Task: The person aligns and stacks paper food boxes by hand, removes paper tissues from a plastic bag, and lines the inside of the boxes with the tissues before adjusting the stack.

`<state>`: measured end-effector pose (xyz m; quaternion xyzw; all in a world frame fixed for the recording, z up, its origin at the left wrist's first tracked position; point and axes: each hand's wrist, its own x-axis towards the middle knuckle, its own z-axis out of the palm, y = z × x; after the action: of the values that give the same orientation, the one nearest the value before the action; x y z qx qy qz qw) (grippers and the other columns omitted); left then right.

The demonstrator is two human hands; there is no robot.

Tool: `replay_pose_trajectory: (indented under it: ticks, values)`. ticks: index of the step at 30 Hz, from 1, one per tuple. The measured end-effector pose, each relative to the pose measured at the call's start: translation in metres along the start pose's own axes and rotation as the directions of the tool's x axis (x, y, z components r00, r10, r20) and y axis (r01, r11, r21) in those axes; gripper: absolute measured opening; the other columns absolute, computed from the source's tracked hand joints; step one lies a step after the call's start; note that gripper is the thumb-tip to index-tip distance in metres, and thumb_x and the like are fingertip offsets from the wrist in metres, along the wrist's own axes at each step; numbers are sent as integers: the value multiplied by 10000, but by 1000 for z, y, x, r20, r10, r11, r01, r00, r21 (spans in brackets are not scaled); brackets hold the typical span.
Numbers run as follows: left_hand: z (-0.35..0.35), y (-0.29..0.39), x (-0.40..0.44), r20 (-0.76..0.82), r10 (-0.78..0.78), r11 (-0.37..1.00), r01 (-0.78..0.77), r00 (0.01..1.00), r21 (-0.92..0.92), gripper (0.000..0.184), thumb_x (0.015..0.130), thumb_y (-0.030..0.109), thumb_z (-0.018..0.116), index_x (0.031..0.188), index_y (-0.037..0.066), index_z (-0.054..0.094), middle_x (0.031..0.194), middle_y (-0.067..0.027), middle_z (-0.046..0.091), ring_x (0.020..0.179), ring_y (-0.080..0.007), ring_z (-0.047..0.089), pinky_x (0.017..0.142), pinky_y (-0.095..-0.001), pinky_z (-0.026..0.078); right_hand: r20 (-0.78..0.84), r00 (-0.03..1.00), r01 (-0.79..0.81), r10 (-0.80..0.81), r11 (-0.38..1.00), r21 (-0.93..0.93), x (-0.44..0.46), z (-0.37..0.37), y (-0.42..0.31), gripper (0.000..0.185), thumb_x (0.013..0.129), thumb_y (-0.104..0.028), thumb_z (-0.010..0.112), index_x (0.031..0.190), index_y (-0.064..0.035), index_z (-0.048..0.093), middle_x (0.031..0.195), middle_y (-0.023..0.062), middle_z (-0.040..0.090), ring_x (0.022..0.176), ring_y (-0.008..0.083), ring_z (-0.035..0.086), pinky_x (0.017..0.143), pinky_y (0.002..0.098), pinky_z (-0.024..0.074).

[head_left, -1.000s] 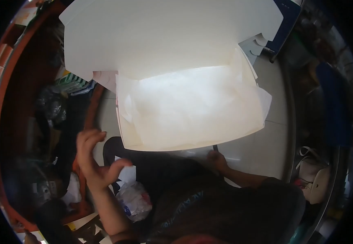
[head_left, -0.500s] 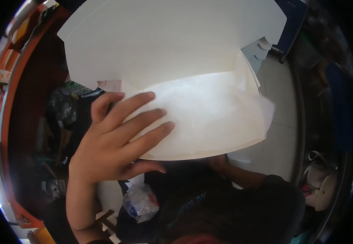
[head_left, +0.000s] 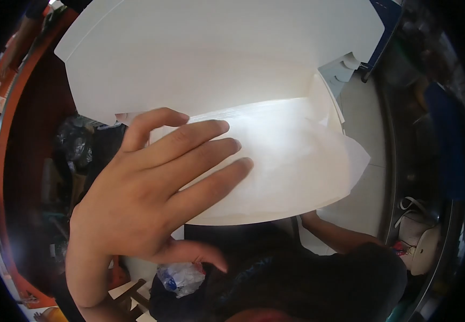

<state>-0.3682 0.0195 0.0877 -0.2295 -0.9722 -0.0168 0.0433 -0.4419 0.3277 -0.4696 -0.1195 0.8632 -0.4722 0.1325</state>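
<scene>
A white cardboard box [head_left: 275,177] with its large flap [head_left: 216,53] raised fills the middle of the view. Pale thin paper [head_left: 357,161] sticks out at its right side, and the inside looks bright and white. Over the box's left part, my left hand [head_left: 152,188] is spread with fingers stretched towards the inside; whether the fingertips touch the surface I cannot tell. My right hand [head_left: 310,219] is at the box's lower right edge, mostly hidden beneath it, so its fingers do not show.
A brown-red shelf or counter edge [head_left: 15,123] curves along the left, with black plastic bags [head_left: 74,142] below. A clear plastic bag with contents [head_left: 181,278] lies near my lap. To the right are tiled floor [head_left: 364,123] and a light handbag [head_left: 417,241].
My left hand has moved a little right and looks larger, still spread over the box. The box has shifted slightly, its front edge lower in view.
</scene>
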Motion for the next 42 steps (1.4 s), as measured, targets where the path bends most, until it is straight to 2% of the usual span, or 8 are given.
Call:
replay_pose_trajectory:
  ticks: [2, 4, 9, 13, 17, 25, 34, 42]
  values:
    - [9, -1, -1, 34, -4, 1000, 5, 999, -18, 978, 545, 711, 817, 1259, 55, 695, 1220, -134, 717, 1234, -337, 650, 1097, -526, 413, -17, 893, 423, -451, 850, -315, 10, 8, 98, 289, 970, -166, 609, 1198, 4, 561, 935, 145, 686, 870, 271, 641, 761, 427, 534]
    - [8, -1, -1, 55, 8, 1000, -7, 998, -26, 978, 535, 703, 817, 1258, 55, 695, 1234, -148, 713, 1220, -333, 660, 1113, -534, 430, -144, 990, 11, 3, 995, 101, 27, -13, 31, 421, 963, -187, 658, 1298, 27, 518, 1145, 224, 652, 1102, 288, 613, 989, 433, 477]
    - [-6, 0, -9, 12, -12, 999, 13, 1000, -44, 921, 503, 650, 842, 1206, 68, 718, 1150, -137, 724, 1125, -320, 696, 1104, -538, 464, -426, 816, 557, -391, 732, 394, 134, -127, -196, 625, 958, -306, 668, 1458, -39, 404, 1449, 229, 496, 1340, 329, 510, 1107, 480, 410]
    - [-10, -3, -18, -25, 32, 999, -32, 999, 4, 783, 516, 561, 868, 1111, 68, 740, 1029, -105, 726, 1025, -292, 714, 1085, -533, 487, -368, 108, 979, -923, 34, 202, 100, -227, -393, 592, 893, -345, 657, 1419, -158, 460, 1413, 219, 529, 1282, 376, 521, 1031, 456, 453]
    - [-3, -2, -19, -16, 67, 998, -67, 998, -2, 561, 611, 447, 875, 1001, 65, 741, 974, -95, 717, 959, -289, 717, 1077, -538, 500, 391, -434, 898, -811, -359, 252, 88, -251, -505, 314, 912, -317, 602, 1108, -83, 677, 1074, 211, 686, 1043, 376, 641, 836, 451, 537]
    - [0, -4, -29, -1, 68, 996, -68, 998, -64, 463, 652, 416, 877, 895, 54, 720, 931, -91, 699, 959, -291, 703, 1080, -544, 499, 931, 198, 943, -305, 318, -96, 56, -240, -542, 324, 905, -234, 591, 697, -1, 680, 532, 151, 568, 551, 377, 611, 570, 428, 516]
    - [-4, -1, -31, -21, 128, 992, -129, 992, -17, 559, 653, 507, 872, 884, 23, 713, 930, -107, 693, 1003, -320, 688, 1124, -577, 445, 879, -93, 979, -468, 120, 167, 76, -191, -544, 373, 875, -139, 614, 1223, -23, 683, 1266, 167, 641, 1230, 329, 574, 1018, 429, 507]
    - [-14, -1, -32, 49, 86, 994, -89, 995, 62, 728, 592, 665, 821, 843, -4, 686, 919, -120, 684, 1020, -350, 674, 1161, -600, 392, 801, -133, 991, -584, -76, 109, 79, -193, -519, 420, 866, -122, 616, 1272, -37, 679, 1426, 149, 579, 1313, 309, 536, 1074, 433, 480]
